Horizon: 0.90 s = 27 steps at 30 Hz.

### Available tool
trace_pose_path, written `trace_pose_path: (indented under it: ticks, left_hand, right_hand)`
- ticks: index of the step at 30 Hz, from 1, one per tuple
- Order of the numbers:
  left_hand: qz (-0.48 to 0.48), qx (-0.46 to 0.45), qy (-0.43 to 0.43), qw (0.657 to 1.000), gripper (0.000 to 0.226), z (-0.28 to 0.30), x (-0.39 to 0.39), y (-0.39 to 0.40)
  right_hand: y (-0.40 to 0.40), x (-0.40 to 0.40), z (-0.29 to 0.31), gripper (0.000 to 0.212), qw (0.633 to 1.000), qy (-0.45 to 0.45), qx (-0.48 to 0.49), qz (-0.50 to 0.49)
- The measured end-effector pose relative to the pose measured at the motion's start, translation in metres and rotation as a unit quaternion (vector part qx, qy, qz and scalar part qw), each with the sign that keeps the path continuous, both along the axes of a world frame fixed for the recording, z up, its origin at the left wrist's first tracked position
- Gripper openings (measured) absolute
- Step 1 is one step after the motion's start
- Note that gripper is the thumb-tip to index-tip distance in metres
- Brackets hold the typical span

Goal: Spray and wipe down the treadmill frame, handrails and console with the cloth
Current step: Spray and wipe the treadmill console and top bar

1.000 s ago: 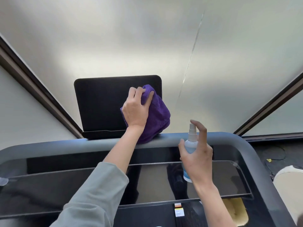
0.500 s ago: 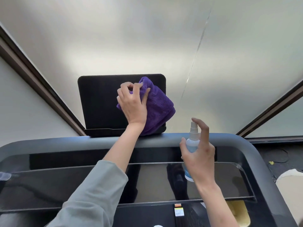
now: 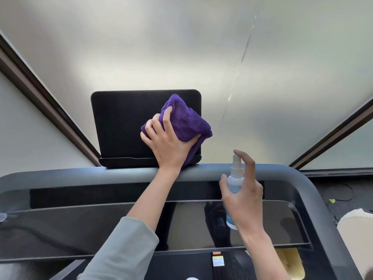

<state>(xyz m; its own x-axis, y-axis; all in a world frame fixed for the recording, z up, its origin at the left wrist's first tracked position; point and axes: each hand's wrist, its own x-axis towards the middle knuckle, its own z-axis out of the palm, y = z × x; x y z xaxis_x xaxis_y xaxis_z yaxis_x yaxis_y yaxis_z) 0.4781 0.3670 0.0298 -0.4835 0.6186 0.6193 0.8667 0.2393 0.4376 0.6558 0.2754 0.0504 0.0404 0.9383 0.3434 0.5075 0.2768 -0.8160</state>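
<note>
Purple cloth (image 3: 184, 118) bunched in left hand (image 3: 167, 142), pressed on screen (image 3: 121, 126) w/ wipe underway. Right hand (image 3: 242, 197) grips spray (image 3: 234, 182), index raised. Rail (image 3: 101, 176), frame prob left imo.

There is one view only, from a camera worn on the person's head, so nothing is shared with a second view. It looks forward and slightly down over both outstretched forearms, close to the treadmill. The left hand (image 3: 171, 144), gripping the purple cloth (image 3: 186, 120), sits near the middle of the frame against the black console screen (image 3: 121, 122). The right hand (image 3: 242, 197), around the spray bottle (image 3: 235, 178), sits lower and to the right of that grip. The grey handrail (image 3: 80, 175) crosses just below the cloth grip, and a pale wall (image 3: 181, 47) fills everything above it. The wide lens bends the straight edges.
</note>
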Motion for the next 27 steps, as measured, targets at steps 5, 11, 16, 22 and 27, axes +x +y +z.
trace_pose_path:
  ticks: [5, 11, 16, 22, 27]
  left_hand:
    - [-0.035, 0.007, -0.01, 0.999, 0.081, 0.009, -0.013, 0.0]
    - [-0.034, 0.024, -0.217, 0.975, 0.07, 0.018, -0.021, -0.038]
    - [0.079, 0.045, -0.26, 0.961, 0.07, 0.01, -0.064, -0.085]
    - [0.224, -0.005, -0.34, 0.913, 0.074, -0.02, -0.099, -0.112]
    - [0.188, 0.006, -0.265, 0.946, 0.08, -0.024, -0.092, -0.111]
  right_hand:
    - [-0.002, 0.003, -0.001, 0.061, 1.0, 0.0, -0.016, -0.006]
    - [-0.005, -0.003, 0.0, 0.062, 1.0, 0.001, -0.017, 0.023]
    - [-0.002, -0.005, 0.001, 0.06, 0.999, 0.009, -0.007, 0.032]
    - [0.001, -0.019, 0.0, 0.063, 0.998, 0.001, -0.01, 0.067]
    - [0.003, -0.035, -0.002, 0.063, 0.995, -0.013, -0.016, 0.094]
